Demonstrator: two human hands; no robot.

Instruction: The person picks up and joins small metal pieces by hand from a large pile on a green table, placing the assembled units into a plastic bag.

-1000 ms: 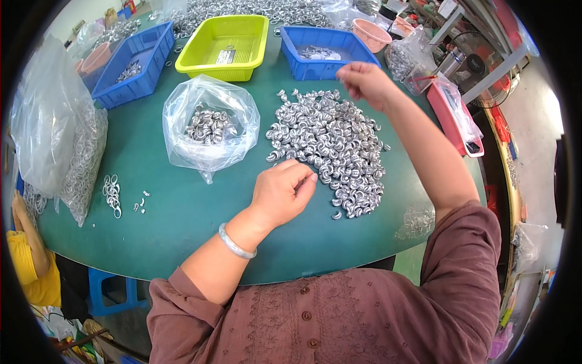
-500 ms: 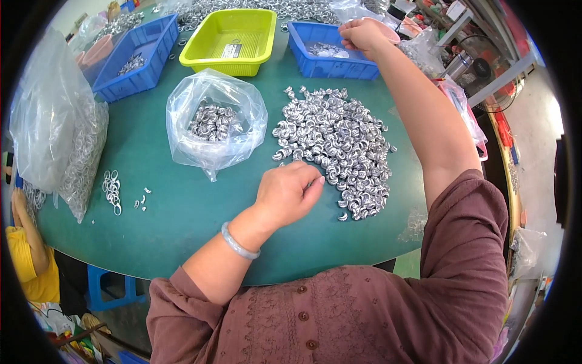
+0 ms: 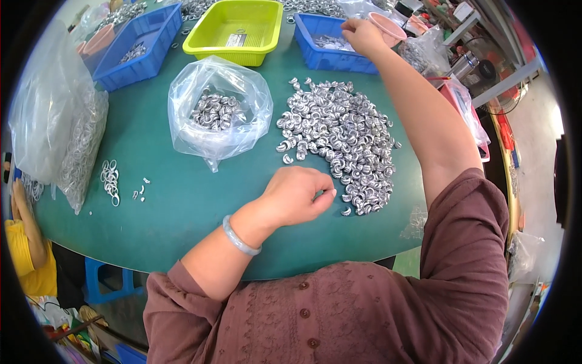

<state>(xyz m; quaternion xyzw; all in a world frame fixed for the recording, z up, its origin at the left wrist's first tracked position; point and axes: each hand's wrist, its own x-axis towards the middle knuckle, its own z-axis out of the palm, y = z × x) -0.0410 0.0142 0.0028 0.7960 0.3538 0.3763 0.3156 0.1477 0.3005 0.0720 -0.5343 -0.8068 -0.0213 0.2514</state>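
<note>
My left hand [image 3: 297,195], a pale bangle at its wrist, is closed at the near left edge of a pile of small curved silvery metal pieces [image 3: 348,130]. Its thumb and forefinger meet, and whatever is between them is hidden. Stretched far forward, my right hand [image 3: 365,37] hovers over the right side of a blue tray [image 3: 336,62], fingers bent together. What they hold, if anything, does not show. Flat shiny bits [image 3: 332,42] lie inside that tray. Left of the pile, an open clear plastic bag [image 3: 254,124] contains more silvery curved pieces [image 3: 217,112].
A yellow-green basket [image 3: 254,59] and another blue tray [image 3: 130,76] stand at the back. A pink bowl [image 3: 388,27] is beside my right hand. At left are a tall bag of rings [image 3: 82,145] and loose rings [image 3: 110,182]. A person in yellow [image 3: 29,255] sits far left.
My left hand has shifted slightly right and nearer to me along the pile's edge. My right hand stays over the blue tray. The whole view has tilted a little.
</note>
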